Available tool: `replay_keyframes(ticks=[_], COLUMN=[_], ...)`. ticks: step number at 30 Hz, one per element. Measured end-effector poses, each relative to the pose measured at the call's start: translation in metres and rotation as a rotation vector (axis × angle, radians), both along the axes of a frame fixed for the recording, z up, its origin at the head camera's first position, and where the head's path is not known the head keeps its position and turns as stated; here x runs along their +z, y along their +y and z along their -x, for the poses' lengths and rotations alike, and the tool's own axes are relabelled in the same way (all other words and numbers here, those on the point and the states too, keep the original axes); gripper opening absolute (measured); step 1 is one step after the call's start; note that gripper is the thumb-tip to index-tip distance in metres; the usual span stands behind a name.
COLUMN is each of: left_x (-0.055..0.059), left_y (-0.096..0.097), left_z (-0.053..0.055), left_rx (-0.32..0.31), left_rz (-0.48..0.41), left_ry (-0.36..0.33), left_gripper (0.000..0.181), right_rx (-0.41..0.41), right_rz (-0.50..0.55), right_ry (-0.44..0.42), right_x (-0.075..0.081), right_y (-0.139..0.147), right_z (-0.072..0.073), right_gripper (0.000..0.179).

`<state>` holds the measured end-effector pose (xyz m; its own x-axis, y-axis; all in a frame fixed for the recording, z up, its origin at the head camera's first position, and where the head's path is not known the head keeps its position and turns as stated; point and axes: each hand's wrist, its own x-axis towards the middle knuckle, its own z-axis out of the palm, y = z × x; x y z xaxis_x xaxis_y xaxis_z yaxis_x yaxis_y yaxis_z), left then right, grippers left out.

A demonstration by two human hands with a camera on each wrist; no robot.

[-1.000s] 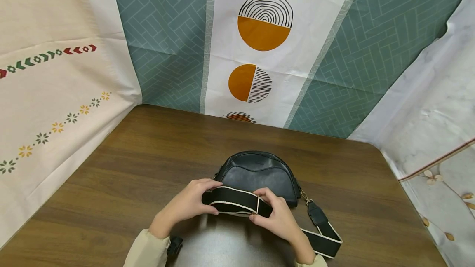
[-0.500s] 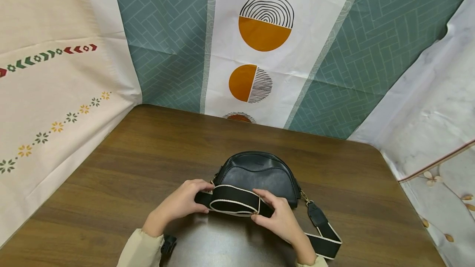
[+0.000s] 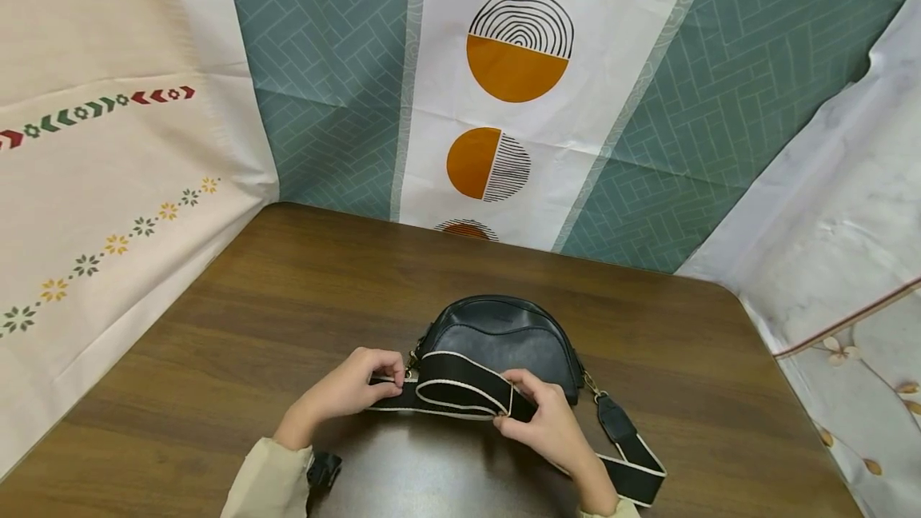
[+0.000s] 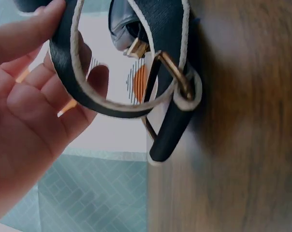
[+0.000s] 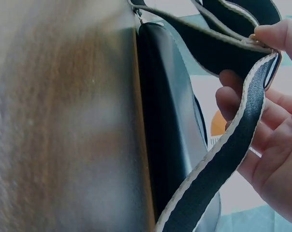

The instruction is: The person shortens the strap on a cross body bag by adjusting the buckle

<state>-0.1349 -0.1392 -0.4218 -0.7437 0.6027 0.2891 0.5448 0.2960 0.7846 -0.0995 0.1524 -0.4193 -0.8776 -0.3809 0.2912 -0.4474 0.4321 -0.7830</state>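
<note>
A black half-round handbag (image 3: 496, 342) stands on the wooden table, its wide black strap with cream edges (image 3: 460, 374) looped in front of it. My left hand (image 3: 352, 384) pinches the strap left of the loop, thumb and fingertips on the band. At the loop's other end, my right hand (image 3: 541, 422) grips the strap around its gold slide buckle (image 3: 512, 400). The left wrist view shows the buckle (image 4: 172, 72) close up with the band threaded through it. In the right wrist view, the thumb of my right hand (image 5: 276, 125) presses at the buckle, and strap hangs below.
A gold clasp (image 3: 590, 380) joins the strap's right end to the bag, and a slack length of strap (image 3: 636, 470) lies folded on the table (image 3: 288, 286). Patterned cloths (image 3: 324, 86) hang behind and at both sides. A black band sits at my left wrist.
My left hand has moved left along the strap, and its fingers have drawn closer together. The loop between the hands has opened wider and rounder. My right hand stays at the buckle.
</note>
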Motion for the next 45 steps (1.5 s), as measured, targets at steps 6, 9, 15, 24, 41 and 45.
replay_keyframes(ticks=[6, 9, 15, 24, 41, 45], left_x=[0.003, 0.005, 0.008, 0.001, 0.008, 0.011], left_y=[-0.008, -0.012, -0.033, -0.057, -0.010, 0.008], left_z=[0.001, 0.001, 0.000, 0.000, 0.002, 0.001], left_rx=[-0.076, -0.097, -0.037, 0.010, 0.033, 0.014], left_rz=[-0.024, -0.012, 0.058, 0.111, 0.297, 0.307], left_ry=[-0.034, -0.041, -0.101, -0.124, -0.061, -0.038], left_gripper=[0.019, 0.018, 0.020, 0.023, 0.012, 0.011], right_rx=[0.050, 0.058, 0.023, 0.013, 0.019, 0.033], right_rz=[0.006, -0.022, -0.057, -0.064, -0.001, 0.015], right_ry=[0.023, 0.054, 0.086, 0.028, -0.067, -0.063], right_x=[-0.002, -0.002, 0.000, 0.003, 0.005, 0.020], right_y=[0.004, 0.006, 0.017, 0.029, 0.016, 0.008], right_z=[0.001, 0.002, 0.004, 0.007, 0.003, -0.005], right_gripper=[0.043, 0.043, 0.043, 0.037, 0.043, 0.041])
